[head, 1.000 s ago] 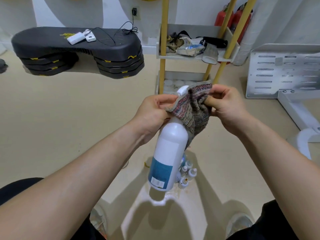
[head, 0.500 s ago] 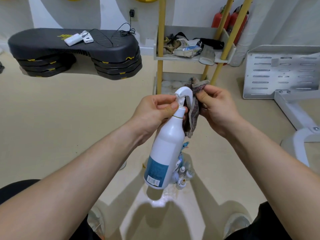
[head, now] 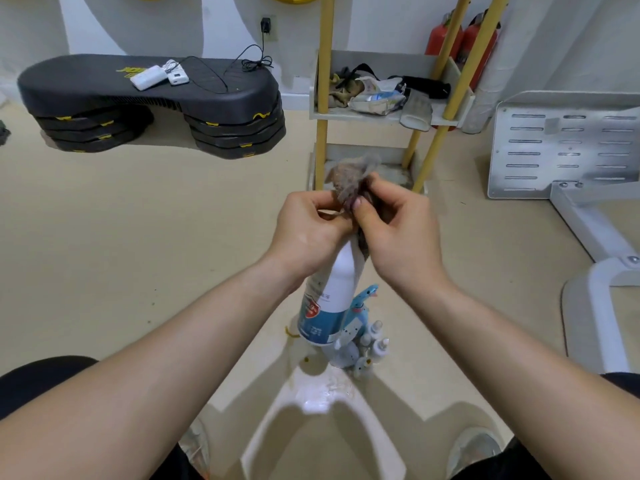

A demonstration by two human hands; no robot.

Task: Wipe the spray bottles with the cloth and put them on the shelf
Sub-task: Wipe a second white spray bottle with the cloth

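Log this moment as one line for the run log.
phase: wiping | left hand: holds spray bottle | right hand: rubs cloth on nozzle | shelf: bottle not placed

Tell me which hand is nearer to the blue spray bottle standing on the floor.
Right. The right hand is above the blue spray bottle and just to its right, its grip on the cloth. The left hand is farther left, gripping the white bottle by the neck.

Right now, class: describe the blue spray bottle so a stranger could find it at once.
Start at the big white bottle held in both hands. Just right of its base, on the floor, stands the blue spray bottle. Its blue trigger head sets it apart from the tiny white bottles beside it.
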